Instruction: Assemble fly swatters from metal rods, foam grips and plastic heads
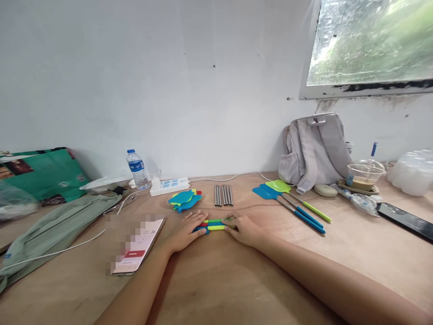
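Observation:
Several plastic fly swatter handles in green, blue, yellow and red lie side by side on the table before me. My left hand covers their left ends, thumb on the near side and fingers on the far side. Around the right ends curl the fingers of my right hand. Beyond the handles, several metal tubes lie in a row. To their left is a pile of fly swatter heads, blue on top. At the right, fly swatters with blue and green handles lie with their heads attached.
A phone lies by my left forearm. Behind are a power strip, a water bottle and a green bag. A grey backpack, a plastic cup and a dark phone occupy the right side.

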A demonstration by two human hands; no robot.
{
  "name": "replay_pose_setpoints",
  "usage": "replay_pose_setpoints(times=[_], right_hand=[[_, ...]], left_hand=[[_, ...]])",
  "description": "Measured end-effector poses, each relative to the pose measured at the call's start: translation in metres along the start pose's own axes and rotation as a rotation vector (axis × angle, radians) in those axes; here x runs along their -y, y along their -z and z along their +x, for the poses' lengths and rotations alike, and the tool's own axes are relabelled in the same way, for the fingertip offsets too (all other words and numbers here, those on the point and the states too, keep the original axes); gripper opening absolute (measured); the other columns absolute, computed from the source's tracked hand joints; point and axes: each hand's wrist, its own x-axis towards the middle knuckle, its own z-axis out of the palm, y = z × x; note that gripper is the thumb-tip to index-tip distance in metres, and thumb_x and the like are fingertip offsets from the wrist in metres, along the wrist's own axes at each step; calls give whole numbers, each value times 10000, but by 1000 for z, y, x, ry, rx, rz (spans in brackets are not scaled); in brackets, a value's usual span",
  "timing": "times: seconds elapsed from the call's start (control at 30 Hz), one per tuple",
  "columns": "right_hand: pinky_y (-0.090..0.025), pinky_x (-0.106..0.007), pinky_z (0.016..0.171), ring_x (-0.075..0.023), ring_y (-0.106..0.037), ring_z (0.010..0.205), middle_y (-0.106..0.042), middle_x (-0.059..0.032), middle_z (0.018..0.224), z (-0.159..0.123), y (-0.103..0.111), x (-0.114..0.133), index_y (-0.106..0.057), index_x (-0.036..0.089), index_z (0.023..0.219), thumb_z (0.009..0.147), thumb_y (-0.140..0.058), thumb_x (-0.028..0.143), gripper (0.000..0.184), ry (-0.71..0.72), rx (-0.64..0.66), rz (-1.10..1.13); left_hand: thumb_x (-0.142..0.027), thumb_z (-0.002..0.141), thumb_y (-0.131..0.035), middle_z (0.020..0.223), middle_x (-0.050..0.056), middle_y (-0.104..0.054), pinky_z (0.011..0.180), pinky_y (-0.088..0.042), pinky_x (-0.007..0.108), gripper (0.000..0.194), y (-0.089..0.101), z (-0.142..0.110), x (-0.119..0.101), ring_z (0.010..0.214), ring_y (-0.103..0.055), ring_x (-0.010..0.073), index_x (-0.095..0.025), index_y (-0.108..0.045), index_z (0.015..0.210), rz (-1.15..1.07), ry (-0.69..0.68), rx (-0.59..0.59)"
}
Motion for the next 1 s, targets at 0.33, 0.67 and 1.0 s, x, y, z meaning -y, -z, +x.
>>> replay_pose_setpoints(times=[0.33,0.67,1.0], right_hand=[[-402,-304,905,-193,-537,1017,-554,-94,1137,-2,1,-4,-563,197,1159,828,-467,267,352,-24,-10,61],[-414,-295,832,-195,-559,937,-612,-116,1011,2,-1,1,-624,137,1014,889,-341,246,328,-161,-75,25],[-403,-262,790,-164,-544,860,-573,-97,935,9,-10,-3,-604,138,890,892,-352,202,261,-201,-96,-16]], left_hand=[[-502,834,-368,1335,-15,-431,1042,-211,438,465,1,-7,0,1249,-327,227,-353,-391,1275,95,-9,-114],[-512,821,-383,1366,9,-388,1039,-232,440,507,-5,-8,-3,1265,-302,236,-305,-394,1283,-22,102,-72],[-544,832,-327,1420,16,-288,1062,-172,429,570,-5,-6,1,1308,-212,222,-283,-292,1338,-19,46,2]])
